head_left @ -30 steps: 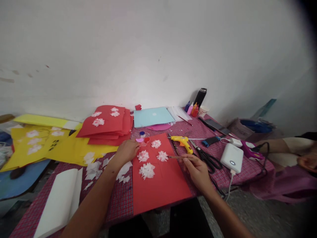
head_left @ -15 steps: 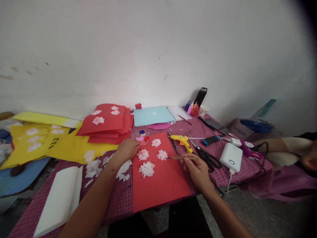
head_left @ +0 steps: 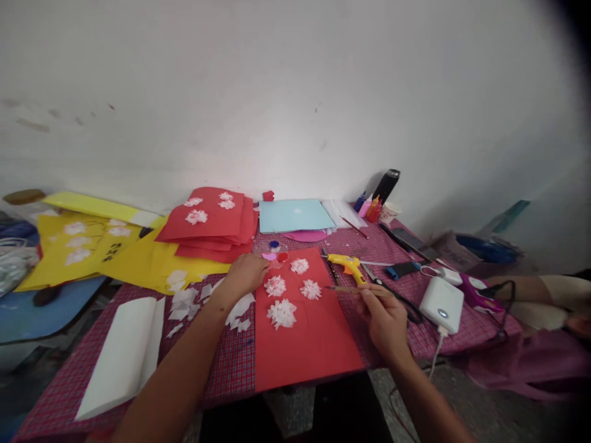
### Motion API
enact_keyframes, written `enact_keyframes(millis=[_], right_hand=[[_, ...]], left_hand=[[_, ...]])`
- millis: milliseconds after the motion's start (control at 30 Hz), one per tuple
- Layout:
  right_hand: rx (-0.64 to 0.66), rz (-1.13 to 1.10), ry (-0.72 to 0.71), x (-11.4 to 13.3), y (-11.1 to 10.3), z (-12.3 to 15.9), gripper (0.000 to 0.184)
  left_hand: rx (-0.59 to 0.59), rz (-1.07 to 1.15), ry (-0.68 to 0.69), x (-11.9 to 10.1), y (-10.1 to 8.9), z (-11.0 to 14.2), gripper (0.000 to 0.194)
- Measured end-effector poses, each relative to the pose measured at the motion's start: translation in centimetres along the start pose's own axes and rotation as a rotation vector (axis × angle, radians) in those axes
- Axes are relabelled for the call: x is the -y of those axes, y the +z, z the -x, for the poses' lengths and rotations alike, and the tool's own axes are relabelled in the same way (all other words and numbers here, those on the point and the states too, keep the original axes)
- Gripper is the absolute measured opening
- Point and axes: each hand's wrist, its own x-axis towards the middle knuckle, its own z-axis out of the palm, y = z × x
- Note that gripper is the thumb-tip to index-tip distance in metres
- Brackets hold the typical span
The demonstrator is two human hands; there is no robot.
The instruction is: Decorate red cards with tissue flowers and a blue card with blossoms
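A red card (head_left: 309, 341) lies in front of me, bearing several fluffy white paper flowers (head_left: 281, 314), some tinted pink. My right hand (head_left: 383, 317) pinches a thin paintbrush (head_left: 346, 289) over the card's right side. Its tip points left, just apart from the rightmost flower (head_left: 311, 290). At the card's upper left, my left hand (head_left: 247, 272) has its fingers curled at the edge of a clear paint palette (head_left: 276, 263) with pink, red and blue paint. Its fingertips are partly hidden.
Right of the card lie a yellow glue gun (head_left: 346, 264), black scissors (head_left: 406, 304) and a white power bank (head_left: 442, 304). Paint bottles (head_left: 373, 209) stand behind. Leftward are paper scraps (head_left: 183, 304), folded white paper (head_left: 122, 351), stacked red cards (head_left: 203, 231) and yellow sheets (head_left: 138, 258).
The view has shifted, so everything sits a little further right. The brush tip has drawn slightly away from the rightmost flower, with my right hand. My left hand stays by the palette.
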Motion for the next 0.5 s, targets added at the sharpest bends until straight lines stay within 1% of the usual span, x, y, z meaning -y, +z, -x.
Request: enact_keyframes(millis=[33,100,200,300,367,433,500], right_hand=[[0.02,0.013,-0.017,0.6,0.5,-0.6,0.02],[0.128,0.097,-0.072,1.8,2.3,-2.3,0.02],[0.291,0.227,-0.132,2.7,6.3,-5.2,0.022],[0.403,0.384,-0.256,1.8,10.4,-7.6,0.02],[0.461,0.483,-0.3,0.6,12.3,-8.7,0.021],[0.492,0.532,-0.303,-0.4,13.3,-9.1,0.022],[0.481,0.525,-0.295,-1.0,13.4,-9.2,0.023]], left_hand=[[0.002,-0.002,-0.005,0.0,0.0,0.0,0.03],[0.004,-0.009,-0.011,-0.1,-0.1,0.1,0.03],[-0.002,-0.014,-0.008,-0.3,-0.3,0.1,0.03],[-0.005,-0.015,-0.004,-0.4,-0.4,0.1,0.03],[-0.009,-0.014,-0.006,-0.5,-0.4,0.1,0.03],[-0.017,-0.008,-0.008,-0.5,-0.3,0.1,0.031],[-0.02,0.003,-0.022,-0.4,-0.2,0.2,0.031]])
